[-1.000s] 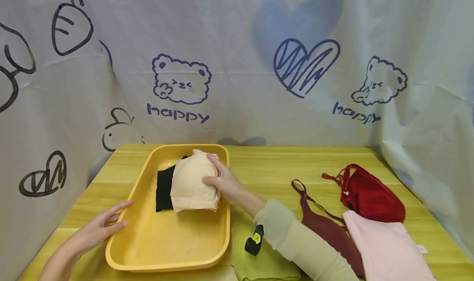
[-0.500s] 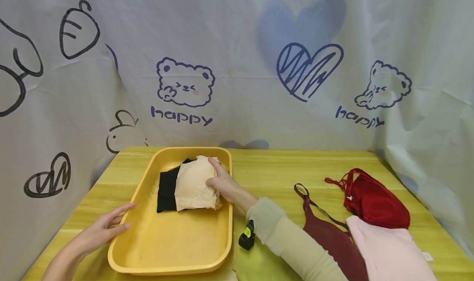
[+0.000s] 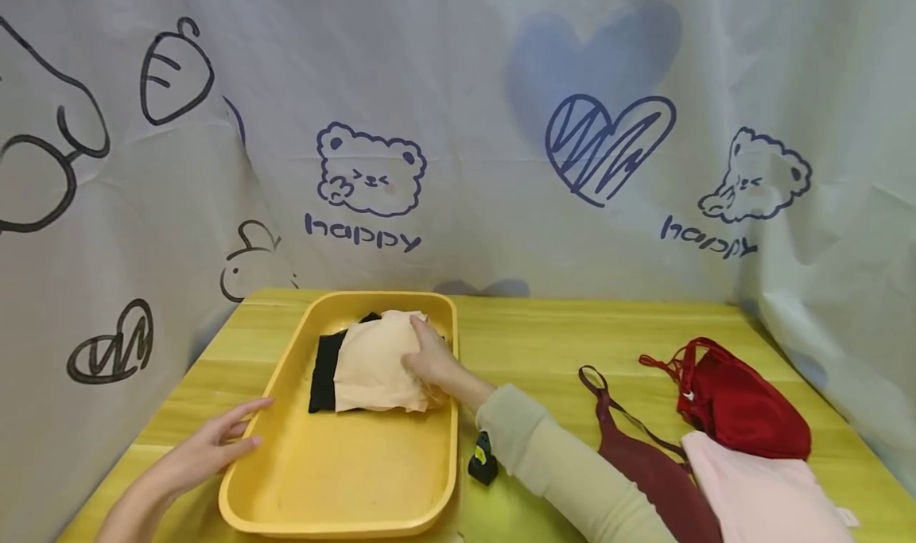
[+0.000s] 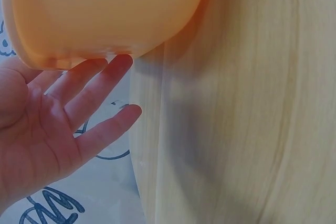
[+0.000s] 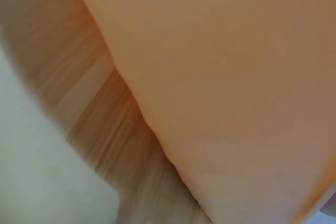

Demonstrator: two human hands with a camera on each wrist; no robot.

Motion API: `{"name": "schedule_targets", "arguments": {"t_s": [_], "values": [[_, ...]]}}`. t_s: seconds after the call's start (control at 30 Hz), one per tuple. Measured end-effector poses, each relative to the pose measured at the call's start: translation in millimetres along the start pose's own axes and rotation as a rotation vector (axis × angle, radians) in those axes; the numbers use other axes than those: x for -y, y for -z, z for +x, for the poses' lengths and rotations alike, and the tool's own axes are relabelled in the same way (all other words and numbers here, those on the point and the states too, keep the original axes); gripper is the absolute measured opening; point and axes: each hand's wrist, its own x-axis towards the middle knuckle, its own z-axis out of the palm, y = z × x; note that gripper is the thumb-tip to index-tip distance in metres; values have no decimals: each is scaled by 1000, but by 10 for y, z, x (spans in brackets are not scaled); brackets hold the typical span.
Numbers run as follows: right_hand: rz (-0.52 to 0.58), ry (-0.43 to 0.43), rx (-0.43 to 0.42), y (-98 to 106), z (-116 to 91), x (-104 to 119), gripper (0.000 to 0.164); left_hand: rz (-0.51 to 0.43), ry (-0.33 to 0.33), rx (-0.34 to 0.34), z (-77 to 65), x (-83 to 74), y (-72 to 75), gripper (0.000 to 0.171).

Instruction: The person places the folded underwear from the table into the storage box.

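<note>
A yellow tray (image 3: 343,479) stands on the wood-patterned table. Inside, toward its far end, a folded beige garment (image 3: 375,364) lies partly over a folded black cloth (image 3: 324,374). My right hand (image 3: 432,360) holds the beige garment at its right side, thumb and index finger on top, the other fingers hidden. At the tray's left side is my left hand (image 3: 207,451), with index finger and thumb at the rim. The left wrist view shows that hand's extended fingers (image 4: 86,95) against the outside wall. In the right wrist view, the tray wall (image 5: 210,93) covers the right fingers.
Right of the tray lie a maroon bra (image 3: 647,471), a red drawstring pouch (image 3: 747,404) and a folded pale pink cloth (image 3: 758,487). A green cloth (image 3: 511,507) lies under my right forearm. A drawn-on sheet (image 3: 487,129) hangs behind the table.
The beige garment has come down flatter in the tray and shifted slightly left over the black cloth, with my right hand on it. My left hand stays at the rim.
</note>
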Motion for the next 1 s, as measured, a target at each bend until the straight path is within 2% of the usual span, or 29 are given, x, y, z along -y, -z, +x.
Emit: {"name": "schedule_targets", "arguments": {"t_s": [0.2, 0.37, 0.43, 0.73, 1.0], "values": [[53, -102, 3, 2, -36, -53, 71, -16, 6, 16, 5, 20, -30, 54], [101, -133, 34, 21, -37, -48, 70, -30, 4, 23, 8, 34, -32, 54], [120, -132, 37, 32, -40, -34, 69, -28, 0, 23, 8, 34, -29, 54], [229, -61, -59, 213, -33, 51, 55, -10, -1, 8, 8, 20, -22, 55], [292, 7, -62, 549, -142, 125, 51, -21, 13, 7, -1, 10, -9, 52]]}}
